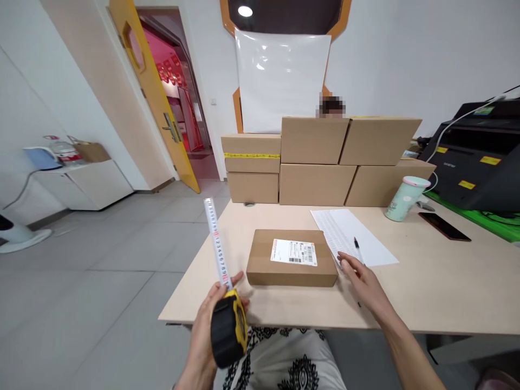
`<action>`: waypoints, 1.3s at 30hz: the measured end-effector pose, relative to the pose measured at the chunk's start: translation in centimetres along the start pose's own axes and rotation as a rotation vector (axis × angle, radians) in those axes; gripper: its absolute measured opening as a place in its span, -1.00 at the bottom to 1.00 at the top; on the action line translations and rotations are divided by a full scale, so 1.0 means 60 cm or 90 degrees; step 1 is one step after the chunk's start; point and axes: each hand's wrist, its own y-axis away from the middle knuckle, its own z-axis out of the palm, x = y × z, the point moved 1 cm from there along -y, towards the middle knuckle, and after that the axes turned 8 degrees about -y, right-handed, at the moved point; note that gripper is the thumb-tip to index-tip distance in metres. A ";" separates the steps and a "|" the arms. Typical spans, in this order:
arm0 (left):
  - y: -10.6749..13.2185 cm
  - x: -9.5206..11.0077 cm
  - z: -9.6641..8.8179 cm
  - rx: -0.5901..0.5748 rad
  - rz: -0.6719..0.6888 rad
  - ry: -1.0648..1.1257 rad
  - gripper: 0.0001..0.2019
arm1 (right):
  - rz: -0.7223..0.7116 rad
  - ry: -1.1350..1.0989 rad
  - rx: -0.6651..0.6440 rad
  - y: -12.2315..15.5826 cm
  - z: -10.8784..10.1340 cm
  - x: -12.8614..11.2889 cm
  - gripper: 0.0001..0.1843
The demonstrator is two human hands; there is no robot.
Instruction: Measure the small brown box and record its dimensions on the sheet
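My left hand (pixel 203 319) grips a black and yellow tape measure (pixel 228 330) at the table's front left. Its white blade (pixel 217 244) is pulled out and points up and away. To the right lies a closed flat cardboard box (pixel 290 276) with a white shipping label (pixel 293 252) on top. Just off the box's right side, my right hand (pixel 363 281) hovers with its fingers loosely apart. Beyond those fingers a pen (pixel 357 246) lies on a printed sheet (pixel 371 244); the hand hides its lower part, and I see no grip on it.
Stacked cardboard boxes (pixel 317 184) line the table's far edge, one with yellow tape. A person's head (pixel 332 105) shows behind them. On the right are a mint tumbler (pixel 402 200), a phone (pixel 444 226) and a black printer (pixel 467 157). A yellow door (pixel 156 97) stands open at left.
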 end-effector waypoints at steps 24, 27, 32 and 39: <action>-0.048 0.116 0.090 -0.159 0.006 -0.078 -0.57 | -0.099 0.008 0.015 -0.094 0.045 -0.032 -0.12; -0.020 0.115 0.093 -0.171 -0.011 -0.072 -0.64 | -0.054 -0.130 -0.023 -0.125 0.062 -0.021 -0.12; 0.038 0.067 0.125 -0.306 -0.176 -0.069 -0.73 | -0.039 -0.220 -0.086 -0.133 0.087 -0.032 -0.12; 0.030 -0.010 0.162 -0.385 -0.244 -0.024 -0.83 | -0.069 -0.148 -0.091 -0.087 0.085 -0.022 -0.04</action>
